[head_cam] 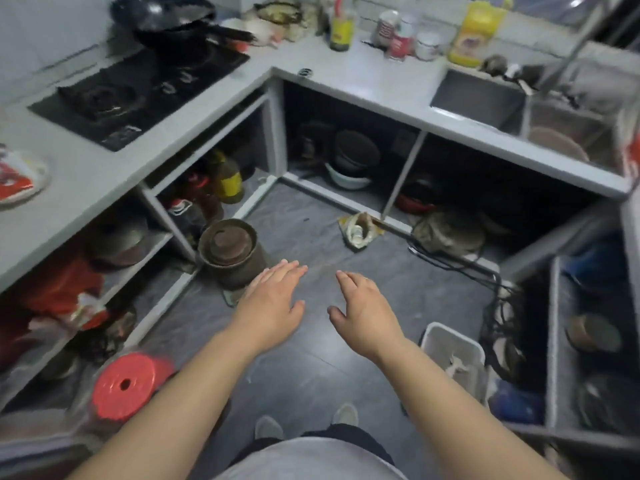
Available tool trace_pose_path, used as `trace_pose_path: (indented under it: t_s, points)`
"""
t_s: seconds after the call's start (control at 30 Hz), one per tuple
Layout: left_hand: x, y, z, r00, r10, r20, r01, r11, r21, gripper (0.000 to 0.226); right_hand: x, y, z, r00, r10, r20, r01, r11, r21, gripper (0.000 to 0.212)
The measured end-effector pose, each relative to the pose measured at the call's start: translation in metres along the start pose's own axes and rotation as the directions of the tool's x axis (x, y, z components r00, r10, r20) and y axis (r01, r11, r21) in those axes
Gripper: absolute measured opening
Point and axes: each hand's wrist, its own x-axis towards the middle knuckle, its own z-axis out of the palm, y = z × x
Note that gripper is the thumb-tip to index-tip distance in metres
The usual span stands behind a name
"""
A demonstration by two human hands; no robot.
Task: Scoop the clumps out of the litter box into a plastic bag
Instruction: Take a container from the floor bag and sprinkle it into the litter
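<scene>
I stand in a small kitchen and hold both arms out over the dark floor. My left hand (273,299) is flat and palm down with its fingers spread, holding nothing. My right hand (363,306) is beside it, also palm down, fingers slightly apart and empty. A white rectangular plastic box (453,355) with pale contents sits on the floor to the lower right of my right hand; whether it is the litter box I cannot tell. A crumpled bag (360,228) lies on the floor ahead. No scoop is in view.
An L-shaped grey counter (346,81) carries a black stove (138,95), a wok (166,19), bottles and a sink (481,95). Open shelves below hold pots and bottles. A brown clay pot (230,251) and a red stool (128,384) stand left; black cables (495,282) lie right.
</scene>
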Motion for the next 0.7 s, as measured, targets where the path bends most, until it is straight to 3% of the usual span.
trace_pose_path:
  t_s: [0.37,0.7]
  points:
    - [0.07,0.122,0.069,0.954,0.204,0.22,-0.215,0.976,0.03,0.065,-0.046,0.137,-0.028,0.965,0.259,-0.044,-0.253,0.961,0.113,0.066]
    - [0.135,0.128,0.079,0.946,0.213,0.244,-0.229,0.973,0.041,0.066,-0.008,0.175,-0.043,0.944,0.33,-0.027,-0.323,0.937,0.135,0.066]
